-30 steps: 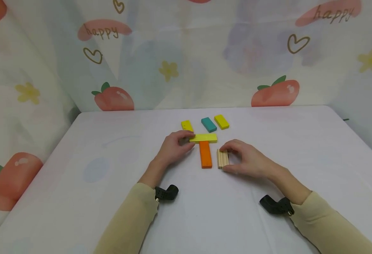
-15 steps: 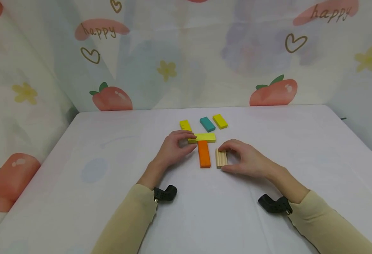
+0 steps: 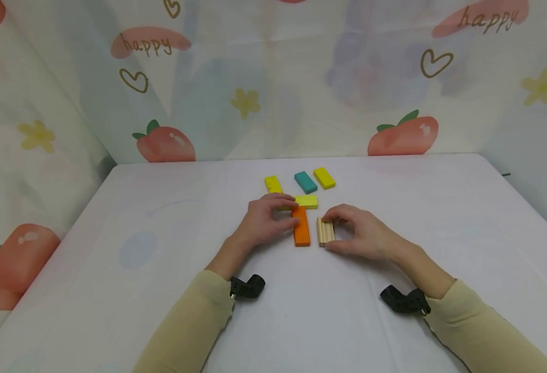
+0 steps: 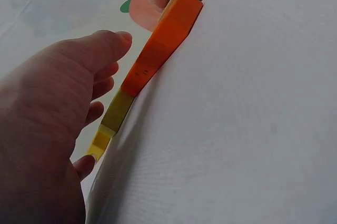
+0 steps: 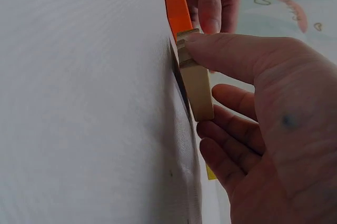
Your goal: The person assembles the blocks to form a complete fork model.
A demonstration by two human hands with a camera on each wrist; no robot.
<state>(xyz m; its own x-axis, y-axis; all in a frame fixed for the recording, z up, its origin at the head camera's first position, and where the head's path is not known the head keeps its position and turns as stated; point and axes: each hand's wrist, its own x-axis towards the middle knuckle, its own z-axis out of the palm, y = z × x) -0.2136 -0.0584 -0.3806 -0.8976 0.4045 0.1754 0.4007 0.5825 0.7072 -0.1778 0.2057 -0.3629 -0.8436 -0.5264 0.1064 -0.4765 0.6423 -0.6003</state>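
Note:
My right hand pinches a small row of plain wooden blocks lengthwise, thumb at the near end and fingers at the far end; the blocks lie on the table. My left hand hovers by the orange block, thumb and fingers apart, with nothing gripped. In the left wrist view a gap shows between its thumb and the orange block. That block meets a crosswise yellow-green block at its far end, forming a T. The left fingers hide part of the yellow-green block.
Behind the T lie a yellow block at left, a teal block and another yellow block at right. A white cloth covers the table. A printed curtain stands along the back and sides.
My left hand has moved right and slightly nearer, from the left end of the yellow-green block to the orange block. My right hand has stayed on the wooden blocks.

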